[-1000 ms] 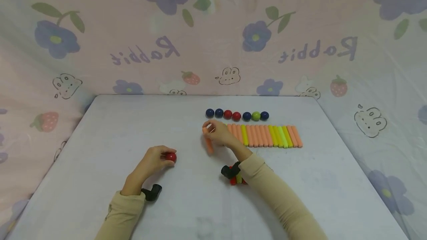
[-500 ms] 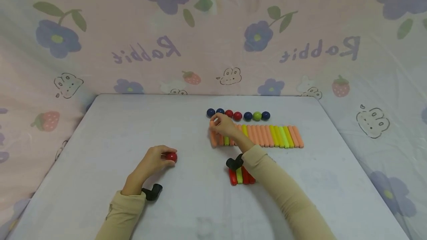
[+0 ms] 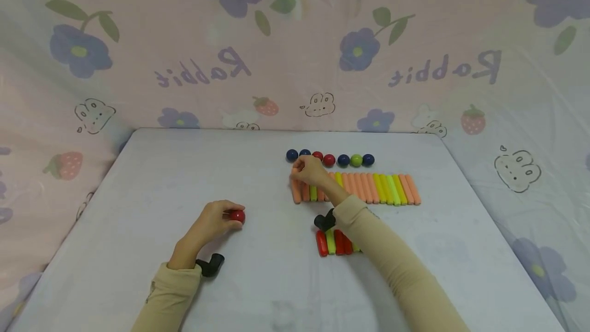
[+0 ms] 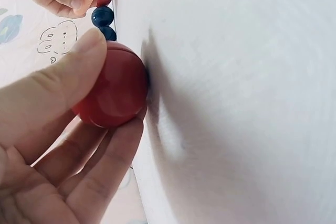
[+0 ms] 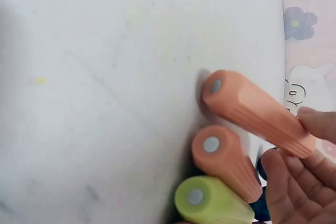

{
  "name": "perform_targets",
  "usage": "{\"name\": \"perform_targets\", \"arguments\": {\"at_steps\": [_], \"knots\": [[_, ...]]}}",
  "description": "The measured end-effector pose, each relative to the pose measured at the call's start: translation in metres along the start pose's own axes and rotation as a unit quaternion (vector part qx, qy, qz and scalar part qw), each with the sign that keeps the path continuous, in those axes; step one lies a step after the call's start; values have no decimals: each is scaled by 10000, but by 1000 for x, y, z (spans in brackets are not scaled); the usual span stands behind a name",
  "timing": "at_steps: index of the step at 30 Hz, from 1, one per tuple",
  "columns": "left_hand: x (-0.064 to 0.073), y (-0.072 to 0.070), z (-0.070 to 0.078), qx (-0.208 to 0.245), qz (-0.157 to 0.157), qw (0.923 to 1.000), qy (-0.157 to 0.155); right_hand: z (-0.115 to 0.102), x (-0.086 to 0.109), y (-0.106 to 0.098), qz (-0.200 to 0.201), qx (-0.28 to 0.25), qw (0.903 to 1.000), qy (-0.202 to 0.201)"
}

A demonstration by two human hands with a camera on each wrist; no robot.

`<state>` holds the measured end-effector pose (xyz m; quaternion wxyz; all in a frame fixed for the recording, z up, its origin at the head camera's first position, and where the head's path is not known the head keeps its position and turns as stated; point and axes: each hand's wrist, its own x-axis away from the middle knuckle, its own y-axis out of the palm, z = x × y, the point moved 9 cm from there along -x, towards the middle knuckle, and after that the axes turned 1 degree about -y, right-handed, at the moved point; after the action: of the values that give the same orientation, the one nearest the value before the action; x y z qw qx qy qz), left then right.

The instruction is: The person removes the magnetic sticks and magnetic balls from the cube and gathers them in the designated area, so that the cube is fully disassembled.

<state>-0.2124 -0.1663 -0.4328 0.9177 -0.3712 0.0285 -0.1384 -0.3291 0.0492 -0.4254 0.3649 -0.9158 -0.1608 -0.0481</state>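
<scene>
My left hand (image 3: 215, 220) pinches a glossy red ball (image 4: 114, 87) between thumb and fingers, low over the table at left of centre. At the left end of a long row, my right hand (image 3: 310, 172) holds the far end of an orange magnetic rod (image 5: 257, 111) between thumb and fingers. This rod has a grey metal disc in its near end. Beside it lie another orange rod (image 5: 226, 158) and a yellow-green rod (image 5: 212, 200), a small gap apart from the held one. My right hand covers part of the row in the head view.
Behind the rods runs a line of blue, red and green balls (image 3: 343, 160). Several shorter red and yellow-green rods (image 3: 339, 242) lie nearer me, partly under my right sleeve (image 3: 378, 240). A printed cloth (image 3: 286, 40) hangs behind the white table (image 3: 184, 168).
My right hand has carried the orange rod right and away from me to the row's left end, bringing it from slanted to nearly in line. My left hand has kept still with the red ball.
</scene>
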Motion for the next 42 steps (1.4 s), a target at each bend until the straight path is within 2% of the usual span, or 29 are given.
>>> {"name": "perform_targets", "arguments": {"at_steps": [13, 21, 29, 35, 42], "knots": [[1, 1, 1, 30, 30, 10000, 11, 4, -11, -7, 247, 606, 9978, 70], [3, 2, -2, 40, 15, 10000, -80, 14, -16, 0, 112, 862, 9959, 231], [-3, 0, 2, -47, -81, 9997, 204, 18, -18, -1, 152, 1013, 9944, 256], [-5, 0, 7, -54, -293, 9993, 242, 16, -10, -1, -24, 772, 9969, 110], [-12, -1, 8, -149, -556, 9982, 139, 15, 8, -10, 153, 369, 9991, -130]]}}
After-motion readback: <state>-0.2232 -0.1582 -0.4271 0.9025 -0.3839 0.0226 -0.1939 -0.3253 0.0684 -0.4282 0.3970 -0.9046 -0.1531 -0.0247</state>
